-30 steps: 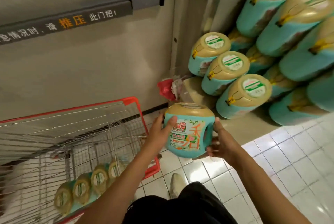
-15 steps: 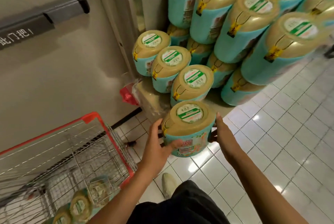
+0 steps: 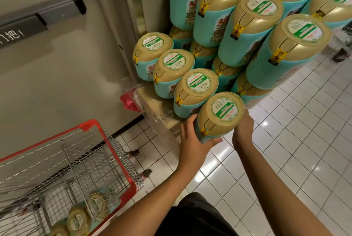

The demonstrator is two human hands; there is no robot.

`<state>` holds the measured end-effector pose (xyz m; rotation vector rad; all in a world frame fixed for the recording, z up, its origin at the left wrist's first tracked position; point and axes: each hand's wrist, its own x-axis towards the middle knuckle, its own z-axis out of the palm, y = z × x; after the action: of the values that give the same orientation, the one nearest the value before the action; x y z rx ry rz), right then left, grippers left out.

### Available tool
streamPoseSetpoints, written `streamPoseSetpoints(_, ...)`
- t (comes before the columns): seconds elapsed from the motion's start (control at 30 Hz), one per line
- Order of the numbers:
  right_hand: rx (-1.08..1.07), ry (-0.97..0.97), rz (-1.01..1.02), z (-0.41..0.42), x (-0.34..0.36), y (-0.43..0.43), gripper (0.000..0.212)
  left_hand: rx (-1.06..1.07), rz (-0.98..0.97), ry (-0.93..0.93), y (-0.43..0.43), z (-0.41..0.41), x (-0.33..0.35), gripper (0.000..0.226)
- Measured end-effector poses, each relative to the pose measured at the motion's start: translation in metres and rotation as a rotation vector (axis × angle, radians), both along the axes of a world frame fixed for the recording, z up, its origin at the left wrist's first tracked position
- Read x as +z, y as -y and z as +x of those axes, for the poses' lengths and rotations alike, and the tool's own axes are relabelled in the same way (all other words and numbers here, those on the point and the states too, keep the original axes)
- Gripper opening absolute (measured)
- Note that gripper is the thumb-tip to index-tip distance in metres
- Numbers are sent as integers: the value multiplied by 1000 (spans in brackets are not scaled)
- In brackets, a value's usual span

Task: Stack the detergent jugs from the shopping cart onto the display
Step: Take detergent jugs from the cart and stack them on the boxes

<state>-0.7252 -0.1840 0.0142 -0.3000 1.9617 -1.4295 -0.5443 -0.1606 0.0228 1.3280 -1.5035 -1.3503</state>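
A teal detergent jug [image 3: 219,117] with a gold top and a green-and-white label sits at the near end of the lowest row of the display [image 3: 234,45], touching the jug behind it. My left hand [image 3: 192,136] grips its left side, thumb curled under the front. My right hand [image 3: 243,131] holds its right side. Teal and gold jugs are stacked in several tiers above and behind. The red-rimmed wire shopping cart [image 3: 106,161] stands at lower left, with more jugs [image 3: 82,216] lying in its bottom.
The display rests on a beige base [image 3: 158,110] with a red plastic bag [image 3: 129,102] tucked beside it. A grey door with a push bar [image 3: 57,9] fills the left. White floor tiles [image 3: 295,140] spread to the right.
Both hands carried the jug forward and up from beside the cart into the front of the lowest row, its gold top now facing me.
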Motion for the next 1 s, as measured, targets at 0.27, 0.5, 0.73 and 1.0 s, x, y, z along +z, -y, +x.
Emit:
streamPoseSetpoints(0.27,-256,-11,23,29,-2,-13,24,-117,109,-81,11,20,-7,92)
streamPoseSetpoints(0.5,5,246,239,182,-43,-86,22,71,148,15,-14,192,-40,28)
streamPoseSetpoints(0.73,461,252,250,364,-45,-87,25,506,195,45,-70,393,-69,13)
streamPoseSetpoints(1.0,1052,259,188,575,-65,-53,20,894,318,79,-144,582,-107,11)
